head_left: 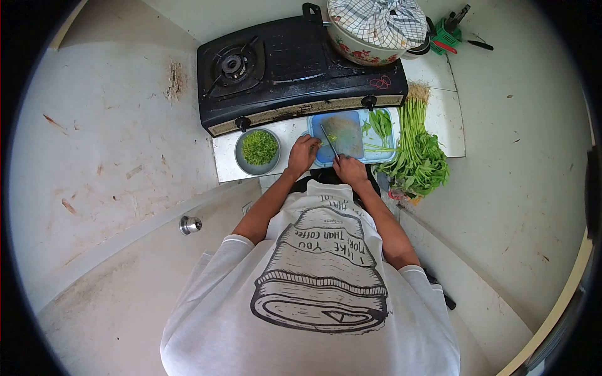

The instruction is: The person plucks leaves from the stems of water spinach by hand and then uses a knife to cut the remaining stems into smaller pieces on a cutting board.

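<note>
My right hand (pixel 351 171) is closed round the handle of a knife (pixel 328 139), whose blade points up and left over the blue cutting board (pixel 347 118). At the board's left edge my left hand (pixel 303 154) has its fingers bent together on a small bit of green stems (pixel 321 143), close beside the blade. A few chopped green pieces (pixel 332 137) lie by the knife. Leaves and stems (pixel 380 123) rest on the right part of the board. Left of my left hand stands a grey bowl (pixel 239 154) of chopped greens (pixel 260 148).
A large bunch of leafy greens (pixel 417 141) lies right of the board, roots toward the back. Behind is a black two-burner stove (pixel 288 66). A floral pot (pixel 367 52) with a checked cloth (pixel 376 22) sits on it. A green basket (pixel 446 34) holds utensils at the back right.
</note>
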`<action>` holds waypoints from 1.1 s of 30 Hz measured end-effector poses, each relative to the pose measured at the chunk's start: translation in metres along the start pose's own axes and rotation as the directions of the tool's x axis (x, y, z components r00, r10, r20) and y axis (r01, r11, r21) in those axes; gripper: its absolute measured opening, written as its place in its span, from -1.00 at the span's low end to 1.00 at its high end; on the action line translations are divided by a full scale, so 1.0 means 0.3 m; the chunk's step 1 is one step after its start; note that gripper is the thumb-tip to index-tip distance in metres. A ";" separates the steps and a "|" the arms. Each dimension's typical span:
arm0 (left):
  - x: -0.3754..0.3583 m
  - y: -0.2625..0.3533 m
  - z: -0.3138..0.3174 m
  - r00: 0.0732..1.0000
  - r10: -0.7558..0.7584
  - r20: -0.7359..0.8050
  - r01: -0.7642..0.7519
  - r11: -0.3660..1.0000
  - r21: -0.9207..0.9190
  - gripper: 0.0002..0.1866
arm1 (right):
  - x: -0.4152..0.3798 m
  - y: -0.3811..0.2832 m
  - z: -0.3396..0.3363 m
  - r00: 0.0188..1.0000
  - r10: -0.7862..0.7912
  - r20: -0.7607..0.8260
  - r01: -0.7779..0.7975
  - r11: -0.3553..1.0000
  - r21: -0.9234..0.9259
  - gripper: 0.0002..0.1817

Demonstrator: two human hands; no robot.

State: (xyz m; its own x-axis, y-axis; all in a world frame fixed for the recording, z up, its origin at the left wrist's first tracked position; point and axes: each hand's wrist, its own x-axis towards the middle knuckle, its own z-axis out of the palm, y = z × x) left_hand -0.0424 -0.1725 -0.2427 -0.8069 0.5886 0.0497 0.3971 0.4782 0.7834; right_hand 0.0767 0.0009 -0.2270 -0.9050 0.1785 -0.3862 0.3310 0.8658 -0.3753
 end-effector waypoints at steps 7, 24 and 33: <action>0.000 -0.001 0.000 1.000 0.004 0.002 -0.005 1.000 0.029 -0.85 | 0.002 -0.012 0.001 0.999 -0.041 0.030 0.040 0.999 0.028 -0.52; -0.002 0.001 0.004 1.000 -0.020 0.003 0.019 0.999 0.030 -0.83 | 0.038 -0.032 0.026 0.995 -0.103 -0.015 0.103 0.994 0.021 -0.51; -0.007 -0.008 0.015 1.000 -0.012 -0.017 0.012 1.000 0.008 -0.85 | 0.019 -0.025 0.028 0.996 -0.084 -0.014 0.084 0.996 0.008 -0.51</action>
State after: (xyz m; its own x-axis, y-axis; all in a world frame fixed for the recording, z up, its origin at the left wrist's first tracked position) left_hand -0.0398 -0.1720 -0.2477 -0.8189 0.5717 0.0504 0.3904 0.4905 0.7791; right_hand 0.0713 -0.0087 -0.2334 -0.9333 0.1114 -0.3414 0.2555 0.8739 -0.4136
